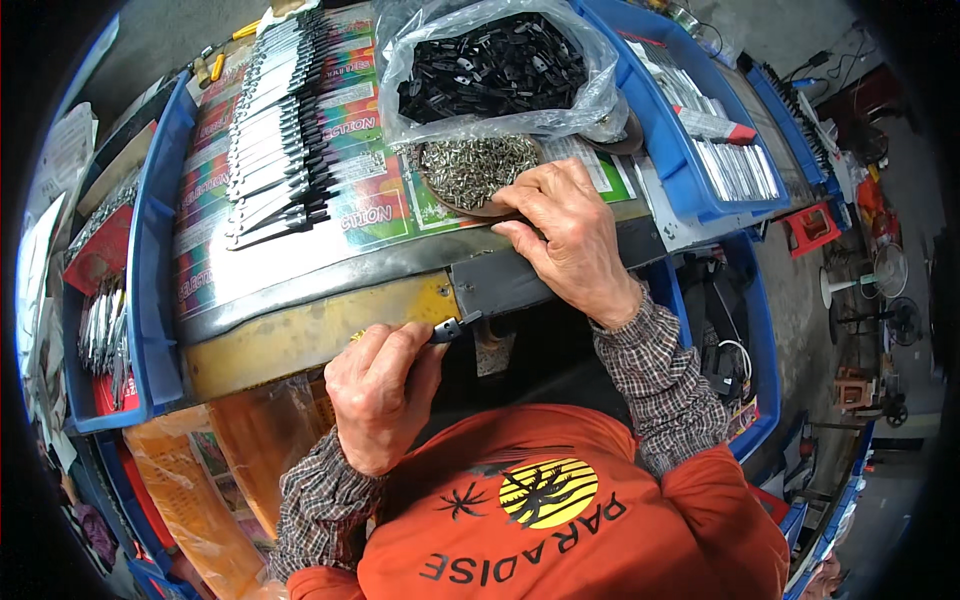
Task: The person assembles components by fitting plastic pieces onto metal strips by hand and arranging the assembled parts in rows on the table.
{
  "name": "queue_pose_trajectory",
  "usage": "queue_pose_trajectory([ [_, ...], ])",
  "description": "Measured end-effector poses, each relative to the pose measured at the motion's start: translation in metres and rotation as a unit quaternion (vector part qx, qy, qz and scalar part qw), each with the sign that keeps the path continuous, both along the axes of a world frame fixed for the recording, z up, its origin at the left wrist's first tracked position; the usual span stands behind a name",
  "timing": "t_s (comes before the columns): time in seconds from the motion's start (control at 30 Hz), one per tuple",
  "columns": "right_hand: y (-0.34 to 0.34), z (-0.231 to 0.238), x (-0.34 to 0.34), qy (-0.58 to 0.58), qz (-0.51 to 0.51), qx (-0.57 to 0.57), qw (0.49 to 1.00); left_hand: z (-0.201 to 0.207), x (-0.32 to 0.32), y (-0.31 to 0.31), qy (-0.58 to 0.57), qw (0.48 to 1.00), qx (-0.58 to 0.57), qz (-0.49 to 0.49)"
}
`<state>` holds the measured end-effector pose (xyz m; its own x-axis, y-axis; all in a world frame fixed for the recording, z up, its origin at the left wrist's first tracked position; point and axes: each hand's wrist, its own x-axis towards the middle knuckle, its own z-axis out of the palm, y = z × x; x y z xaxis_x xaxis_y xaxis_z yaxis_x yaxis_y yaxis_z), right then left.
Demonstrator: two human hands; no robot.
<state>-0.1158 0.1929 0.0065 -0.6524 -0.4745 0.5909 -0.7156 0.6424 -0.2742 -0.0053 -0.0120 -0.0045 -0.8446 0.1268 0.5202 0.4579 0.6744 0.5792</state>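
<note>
My left hand (385, 385) is closed in front of the bench edge, thumb and fingers pinching a small black clip-like part (447, 330) with small holes in its end. The rest of that part is hidden in my grip. At the near rim of a round dish (455, 207) is my right hand (570, 230), fingers curled with a gap between thumb and forefinger. Its fingertips touch the edge of a heap of small silvery metal pins (475, 165) in the dish. Nothing shows between those fingers. Behind the dish, a clear plastic bag (400, 118) holds many black parts (490, 70).
Left of the bag lies a long row of silvery strips with black ends (270, 130) on a colourful printed sheet (365, 215). Blue bins (160, 250) flank the bench; the right bin (690, 190) holds packed metal pieces. A dark metal plate (500, 285) caps part of the yellow front edge (290, 335).
</note>
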Motion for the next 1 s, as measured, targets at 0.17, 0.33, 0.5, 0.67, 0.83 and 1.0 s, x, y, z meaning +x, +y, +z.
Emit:
queue_pose_trajectory([
  [0.17,-0.002,-0.006,-0.006,0.006,-0.027,0.027,0.999,-0.004,-0.001,-0.002,-0.002,1.0,0.005,0.006],
  [0.33,-0.003,-0.009,-0.006,0.017,-0.018,0.024,0.999,-0.005,0.0,-0.001,-0.006,1.0,0.005,0.007],
  [0.5,-0.004,-0.008,-0.006,0.032,-0.004,0.018,0.999,-0.004,0.001,-0.001,-0.006,1.0,0.005,0.002],
  [0.67,-0.002,-0.009,-0.01,-0.001,0.014,-0.004,1.0,-0.007,0.002,0.0,-0.007,1.0,0.015,0.004],
  [0.83,0.0,-0.009,-0.013,-0.036,0.029,-0.049,0.998,-0.004,0.005,0.001,-0.019,1.0,0.012,0.004],
  [1.0,0.002,-0.01,-0.014,-0.081,0.038,-0.1,0.991,-0.003,0.005,0.001,-0.023,1.0,0.012,0.003],
])
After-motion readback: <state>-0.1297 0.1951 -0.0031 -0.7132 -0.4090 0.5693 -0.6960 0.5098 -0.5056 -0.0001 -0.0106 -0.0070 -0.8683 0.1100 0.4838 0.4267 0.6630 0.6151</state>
